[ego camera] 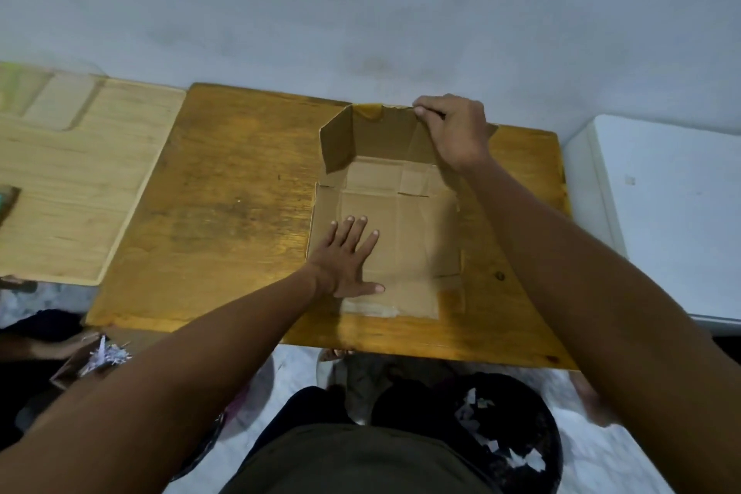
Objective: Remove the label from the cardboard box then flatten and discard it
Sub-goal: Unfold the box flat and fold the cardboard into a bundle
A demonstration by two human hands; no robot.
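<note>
A brown cardboard box (417, 229) lies partly opened out on the orange-brown wooden table (232, 205). Its near panels lie flat, while the far panels still stand up. My left hand (349, 257) presses flat on the near-left panel with fingers spread. My right hand (453, 128) grips the top edge of the far upright panel, fingers curled over it. A strip of clear tape shows along the near edge of the box. No label is visible on the cardboard.
A lighter wooden board (80, 172) adjoins the table on the left. A white surface (661, 213) stands to the right. A black bin (517, 429) with paper scraps sits on the floor below the table's front edge. Shredded paper (106, 357) lies at lower left.
</note>
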